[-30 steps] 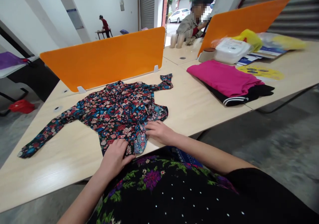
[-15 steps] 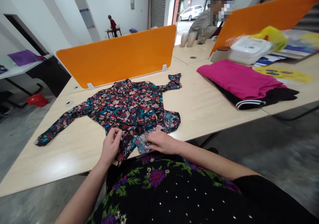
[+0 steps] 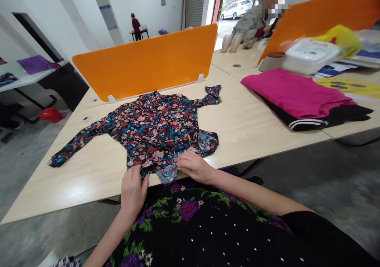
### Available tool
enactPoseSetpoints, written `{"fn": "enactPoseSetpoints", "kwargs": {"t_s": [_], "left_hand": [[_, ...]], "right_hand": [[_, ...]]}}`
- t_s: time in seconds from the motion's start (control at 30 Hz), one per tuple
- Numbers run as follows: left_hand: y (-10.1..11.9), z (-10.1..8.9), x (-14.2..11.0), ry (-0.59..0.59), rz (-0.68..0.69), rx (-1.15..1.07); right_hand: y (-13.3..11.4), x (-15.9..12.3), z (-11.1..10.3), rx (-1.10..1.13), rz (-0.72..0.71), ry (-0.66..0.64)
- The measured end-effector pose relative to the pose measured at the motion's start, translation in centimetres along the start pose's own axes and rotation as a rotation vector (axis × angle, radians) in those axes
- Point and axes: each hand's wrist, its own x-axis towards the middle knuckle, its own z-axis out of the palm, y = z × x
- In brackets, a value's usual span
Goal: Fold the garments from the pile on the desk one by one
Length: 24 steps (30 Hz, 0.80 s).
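Observation:
A dark long-sleeved floral shirt (image 3: 154, 120) lies spread on the table, collar toward the orange divider. One sleeve stretches out to the left; the other is bent at the cuff on the right. Along the near edge its hem is rumpled, and part of the paler inner side shows. My left hand (image 3: 133, 187) grips the hem's left corner at the table edge, thumb apart from the fingers with cloth between. Farther right, my right hand (image 3: 196, 167) has its fingers closed on the turned-up hem; the fingertips are partly hidden.
An orange divider (image 3: 145, 63) stands behind the shirt. To the right lie a folded pink garment (image 3: 297, 92) over black clothing, a white plastic container (image 3: 311, 55) and a yellow bag (image 3: 344, 39). Cups (image 3: 236, 43) stand near a seated person (image 3: 252, 23) across the table.
My left hand has drawn the shirt's left hem corner flatter, and its fingers now lie lower over the edge. My right hand stays at the hem. The view has shifted slightly.

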Motion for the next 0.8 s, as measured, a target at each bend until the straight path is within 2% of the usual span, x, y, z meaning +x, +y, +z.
{"fn": "enactPoseSetpoints", "kwargs": {"t_s": [0.1,0.23,0.33,0.47,0.53,0.63,0.7,0.8], "left_hand": [[-0.8,-0.4,-0.2,0.018,0.006,0.126],[-2.6,-1.2,-0.5,0.003,-0.086,0.224],[-3.8,-1.9,-0.4,0.002,-0.181,0.261],[-4.6,-2.8,-0.5,0.046,-0.372,0.141],[-4.5,-2.9,-0.8,0.002,-0.348,0.053],[-4.3,-2.7,-1.3,-0.092,-0.208,-0.036],[-4.2,-2.5,-1.5,-0.081,-0.185,-0.068],[-4.1,-2.8,-1.2,-0.013,-0.248,-0.135]], "right_hand": [[-0.1,0.4,-0.2,0.091,0.075,0.084],[0.2,0.3,-0.1,0.209,0.107,0.124],[0.3,0.1,0.2,0.166,0.060,0.078],[0.1,-0.1,0.3,0.073,0.016,-0.011],[0.0,-0.1,0.3,0.018,0.008,-0.049],[-0.2,-0.1,0.5,-0.113,-0.030,-0.106],[-0.2,0.1,0.6,-0.163,-0.047,-0.115],[-0.3,0.4,0.6,-0.062,-0.015,-0.053]]}}
